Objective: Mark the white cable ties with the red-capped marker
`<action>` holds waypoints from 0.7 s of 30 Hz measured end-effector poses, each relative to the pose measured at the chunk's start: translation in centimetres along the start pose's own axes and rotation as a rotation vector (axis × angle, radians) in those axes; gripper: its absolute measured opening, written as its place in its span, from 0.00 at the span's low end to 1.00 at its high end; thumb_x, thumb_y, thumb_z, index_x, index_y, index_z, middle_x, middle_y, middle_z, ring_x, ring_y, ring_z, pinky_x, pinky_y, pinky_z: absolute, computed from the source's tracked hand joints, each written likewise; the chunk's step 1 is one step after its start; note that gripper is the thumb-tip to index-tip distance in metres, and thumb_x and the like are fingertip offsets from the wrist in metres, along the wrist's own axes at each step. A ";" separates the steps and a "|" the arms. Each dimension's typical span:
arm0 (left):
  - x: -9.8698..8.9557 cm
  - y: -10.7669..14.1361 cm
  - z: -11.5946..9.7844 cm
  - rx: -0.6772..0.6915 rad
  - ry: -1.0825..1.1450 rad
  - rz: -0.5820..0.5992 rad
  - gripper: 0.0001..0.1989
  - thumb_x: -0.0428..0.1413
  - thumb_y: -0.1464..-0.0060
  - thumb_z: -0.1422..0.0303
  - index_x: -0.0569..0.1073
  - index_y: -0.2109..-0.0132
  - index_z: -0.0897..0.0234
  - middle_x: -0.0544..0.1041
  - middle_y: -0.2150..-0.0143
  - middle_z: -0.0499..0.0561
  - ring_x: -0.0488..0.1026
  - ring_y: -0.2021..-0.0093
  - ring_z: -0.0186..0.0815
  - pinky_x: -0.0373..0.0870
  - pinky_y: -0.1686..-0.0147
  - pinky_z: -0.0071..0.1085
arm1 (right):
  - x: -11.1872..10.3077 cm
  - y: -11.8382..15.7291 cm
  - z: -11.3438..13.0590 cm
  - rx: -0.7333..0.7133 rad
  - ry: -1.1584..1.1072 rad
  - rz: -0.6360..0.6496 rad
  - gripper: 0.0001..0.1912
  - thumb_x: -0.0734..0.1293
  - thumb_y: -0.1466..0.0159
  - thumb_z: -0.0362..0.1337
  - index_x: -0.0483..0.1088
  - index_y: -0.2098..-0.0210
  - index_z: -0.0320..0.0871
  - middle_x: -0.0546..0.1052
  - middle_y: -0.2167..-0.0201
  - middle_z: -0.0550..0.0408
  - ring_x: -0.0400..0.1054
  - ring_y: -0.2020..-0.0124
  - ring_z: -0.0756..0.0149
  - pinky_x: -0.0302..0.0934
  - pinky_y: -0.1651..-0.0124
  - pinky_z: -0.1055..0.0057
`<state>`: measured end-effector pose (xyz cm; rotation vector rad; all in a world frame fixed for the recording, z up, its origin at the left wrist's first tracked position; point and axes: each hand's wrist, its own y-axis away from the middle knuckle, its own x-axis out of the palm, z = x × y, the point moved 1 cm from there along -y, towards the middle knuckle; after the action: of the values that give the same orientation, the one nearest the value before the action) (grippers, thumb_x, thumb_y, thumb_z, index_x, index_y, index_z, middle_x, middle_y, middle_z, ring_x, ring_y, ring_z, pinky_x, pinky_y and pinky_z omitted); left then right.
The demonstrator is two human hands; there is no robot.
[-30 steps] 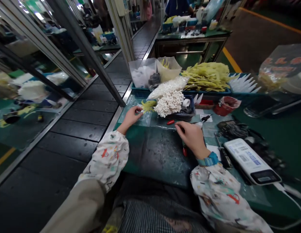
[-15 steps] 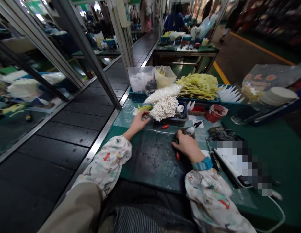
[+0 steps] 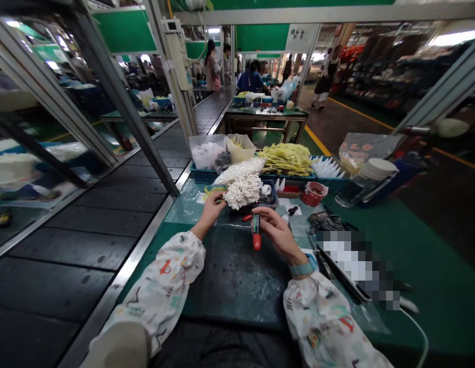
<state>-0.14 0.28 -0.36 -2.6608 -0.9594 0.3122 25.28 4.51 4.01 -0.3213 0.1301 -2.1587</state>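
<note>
My right hand is closed around a small dark green tube with a red cap, the red end pointing down over the work mat. On the other side my left hand is at the left edge of a bunch of small white buds. Its fingers are curled together there, and what they pinch, if anything, is too small to make out. Another red-capped piece lies just behind the mat. The bunch rests on a dark tray with small parts in it.
Behind stand blue bins with yellow-green leaves and white pointed pieces. A red pot, a clear jar and a phone-like device are on the right. A slatted conveyor runs along the left.
My right hand has lifted the red-capped tube from the mat's right side and brought it left toward the middle. My left hand has stayed by the white buds. The camera view has tilted up.
</note>
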 end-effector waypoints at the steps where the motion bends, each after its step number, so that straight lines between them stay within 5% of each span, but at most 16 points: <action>1: 0.1 -0.1 -0.1 0.004 0.009 -0.006 0.13 0.64 0.56 0.66 0.82 0.61 0.65 0.82 0.56 0.56 0.77 0.54 0.44 0.73 0.52 0.39 | 0.1 0.0 0.0 -0.043 -0.046 -0.014 0.23 0.72 0.36 0.47 0.67 0.45 0.48 0.76 0.63 0.55 0.72 0.66 0.65 0.68 0.63 0.68; 5: 0.7 -0.5 -0.2 0.015 0.042 -0.041 0.11 0.65 0.55 0.67 0.82 0.61 0.64 0.82 0.57 0.55 0.77 0.54 0.44 0.71 0.47 0.41 | 0.4 -0.1 -0.2 -0.180 -0.069 -0.103 0.32 0.77 0.40 0.42 0.61 0.42 0.50 0.73 0.64 0.58 0.72 0.64 0.66 0.67 0.63 0.70; 12: 1.4 0.3 0.0 -0.022 0.169 -0.125 0.13 0.66 0.53 0.63 0.82 0.61 0.65 0.83 0.59 0.54 0.77 0.54 0.44 0.71 0.45 0.41 | 1.3 0.5 -0.1 -0.323 0.064 -0.327 0.15 0.64 0.28 0.49 0.57 0.50 0.50 0.67 0.70 0.64 0.67 0.71 0.70 0.63 0.63 0.68; 21: 2.5 1.1 -0.2 -0.118 0.394 -0.227 0.25 0.66 0.50 0.49 0.78 0.56 0.65 0.82 0.57 0.57 0.79 0.56 0.43 0.77 0.55 0.38 | 1.2 0.8 0.1 -0.291 0.170 -0.383 0.15 0.62 0.28 0.51 0.58 0.51 0.49 0.68 0.71 0.64 0.66 0.72 0.69 0.63 0.66 0.69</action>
<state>2.44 1.04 -0.82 -2.5388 -1.1555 -0.3156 25.27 3.13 4.13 -0.3496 0.5190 -2.5497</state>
